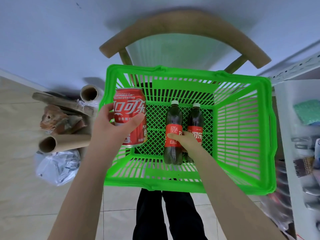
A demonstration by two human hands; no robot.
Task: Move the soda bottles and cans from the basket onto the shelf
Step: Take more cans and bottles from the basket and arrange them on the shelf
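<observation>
Left grip (110,125) clasps can (129,116); right grip (187,142) wraps bottle (173,134).

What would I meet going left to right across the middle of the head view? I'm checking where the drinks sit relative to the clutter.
Cardboard tube → red can held in the left hand → left bottle → right bottle, both under the right hand → basket's right wall → shelf.

Both forearms are bare, with no sleeves, watch or rings on the left hand (110,125) and right hand (187,142). Below the hands, black trousers (166,215) cover the legs.
</observation>
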